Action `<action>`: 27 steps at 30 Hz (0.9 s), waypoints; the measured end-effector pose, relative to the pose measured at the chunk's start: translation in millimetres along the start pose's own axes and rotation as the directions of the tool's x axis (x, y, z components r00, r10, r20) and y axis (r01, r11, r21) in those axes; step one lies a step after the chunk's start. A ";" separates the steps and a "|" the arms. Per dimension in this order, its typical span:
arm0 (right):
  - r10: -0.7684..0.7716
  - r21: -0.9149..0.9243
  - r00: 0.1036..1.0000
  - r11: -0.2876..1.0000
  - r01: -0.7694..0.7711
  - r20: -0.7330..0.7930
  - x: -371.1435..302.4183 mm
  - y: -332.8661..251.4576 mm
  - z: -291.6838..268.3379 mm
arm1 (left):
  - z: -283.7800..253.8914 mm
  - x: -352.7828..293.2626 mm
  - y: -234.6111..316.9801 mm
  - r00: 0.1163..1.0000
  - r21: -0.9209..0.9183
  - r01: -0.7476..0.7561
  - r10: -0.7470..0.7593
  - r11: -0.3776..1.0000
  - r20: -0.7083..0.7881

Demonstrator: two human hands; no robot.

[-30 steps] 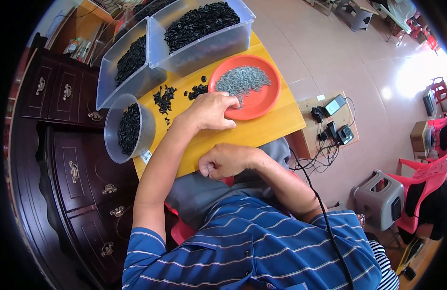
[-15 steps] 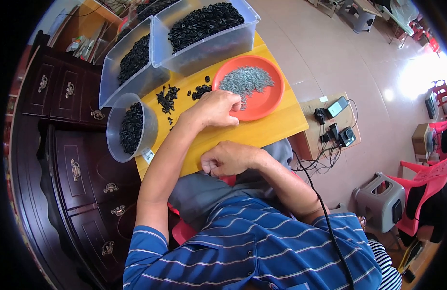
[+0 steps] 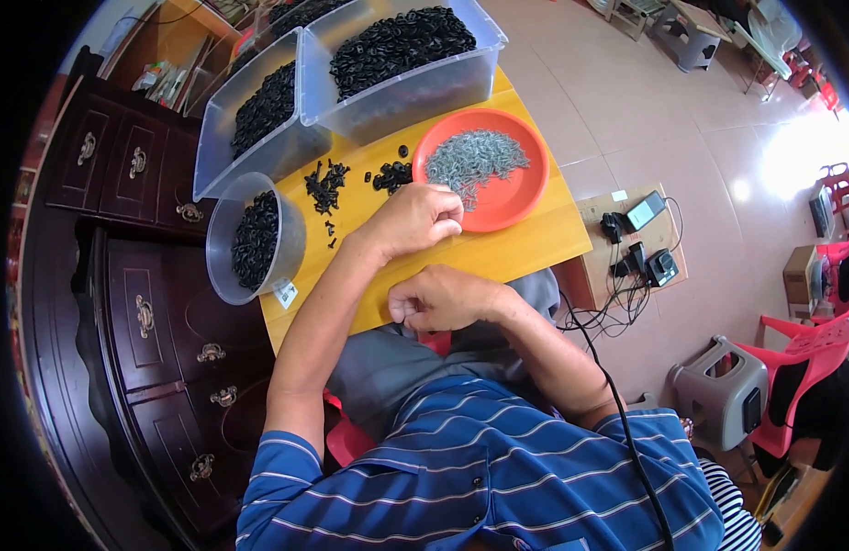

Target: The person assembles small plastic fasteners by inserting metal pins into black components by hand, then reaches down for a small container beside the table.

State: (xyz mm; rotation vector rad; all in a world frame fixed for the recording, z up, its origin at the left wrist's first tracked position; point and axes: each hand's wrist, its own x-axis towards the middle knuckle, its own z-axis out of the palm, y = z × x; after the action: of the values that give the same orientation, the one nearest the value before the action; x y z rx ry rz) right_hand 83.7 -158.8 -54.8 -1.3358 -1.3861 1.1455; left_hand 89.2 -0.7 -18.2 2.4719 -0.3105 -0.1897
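Observation:
My left hand [image 3: 413, 221] is at the near left rim of an orange-red plate [image 3: 501, 214], its thumb and fingers drawn together in a pinch. Whatever is between those fingertips is too small or hidden to make out. A heap of thin silvery metal pieces, like small screws or pins [image 3: 475, 158], lies on the plate. My right hand [image 3: 443, 298] is curled closed over the near edge of the yellow table [image 3: 516, 262]; its fingers hide anything inside. Beyond my left hand lie small black rings [image 3: 390, 176] and a pile of black slender pieces [image 3: 325, 187].
Two clear bins [image 3: 415, 106] full of black parts stand along the table's far side. A round clear tub [image 3: 218, 266] of black parts is at the left. Dark drawers [image 3: 135, 312] flank the table; a low stand [image 3: 585, 216] with devices and cables is at the right.
My left thumb and fingers have closed together, and that hand has drawn slightly back toward me from the metal pieces. My right hand stays nearly in place. The whole view has shifted slightly.

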 end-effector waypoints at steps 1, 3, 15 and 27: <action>0.005 0.003 1.000 1.000 -0.005 0.002 0.0 -0.1 0.2 | 1.6 -1.5 -1.3 0.999 0.022 -0.027 0.028 0.999 -0.031; 0.004 -0.002 1.000 1.000 -0.004 0.005 0.5 -1.7 0.5 | 6.1 -5.6 -4.6 0.996 0.060 -0.062 0.066 0.996 -0.062; 0.023 0.121 0.997 0.993 -0.014 -0.069 0.0 -7.7 -1.1 | -7.0 -51.4 -1.8 0.900 -0.284 0.047 -0.164 0.958 -0.404; 0.145 0.465 0.849 0.876 0.129 -0.508 15.9 6.4 -0.6 | 27.6 -117.6 -9.2 0.730 -0.753 -0.017 -0.506 0.658 -0.459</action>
State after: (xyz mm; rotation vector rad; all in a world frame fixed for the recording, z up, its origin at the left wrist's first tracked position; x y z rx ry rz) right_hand 84.8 -142.9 -61.1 -1.1603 -0.6276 0.9408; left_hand -28.1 22.0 -38.5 1.6126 0.3865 0.3722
